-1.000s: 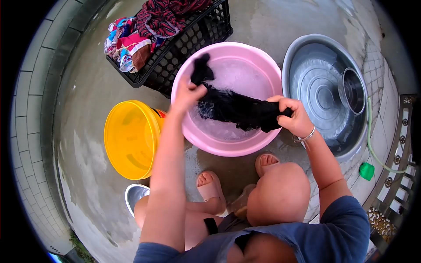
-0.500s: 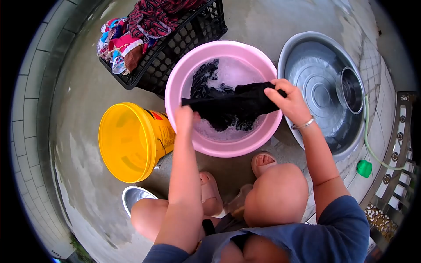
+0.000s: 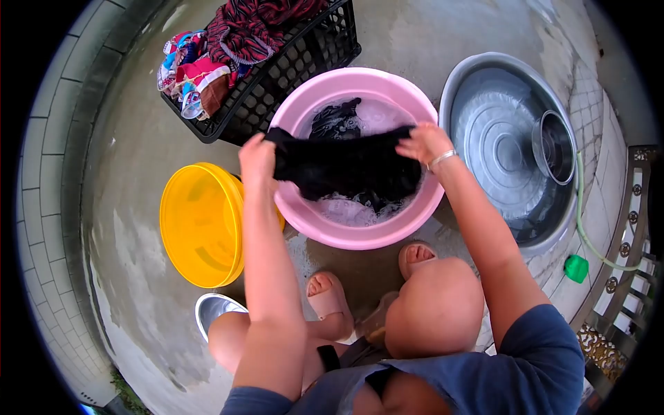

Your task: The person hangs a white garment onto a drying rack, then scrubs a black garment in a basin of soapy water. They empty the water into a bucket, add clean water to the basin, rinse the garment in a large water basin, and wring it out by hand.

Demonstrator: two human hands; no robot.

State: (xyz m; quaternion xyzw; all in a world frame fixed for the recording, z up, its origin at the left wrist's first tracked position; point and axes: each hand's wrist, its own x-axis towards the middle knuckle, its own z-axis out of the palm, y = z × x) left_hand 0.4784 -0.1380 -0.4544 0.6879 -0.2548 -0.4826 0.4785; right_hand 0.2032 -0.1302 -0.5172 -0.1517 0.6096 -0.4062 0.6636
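A wet black garment is stretched between my two hands over the pink basin. My left hand is closed on its left end, just outside the basin's left rim. On the right, my right hand grips the other end near the basin's right rim. The garment's lower part hangs into sudsy water. More dark cloth lies in the water behind it. What kind of garment it is, I cannot make out.
A yellow bucket stands left of the basin, with a small metal bowl below it. Behind is a black crate piled with clothes. To the right, a large metal basin holds water and a smaller pot. A green hose lies beyond.
My left hand has moved left and up, drawing the black garment out wider and flatter. My right hand has shifted slightly left.
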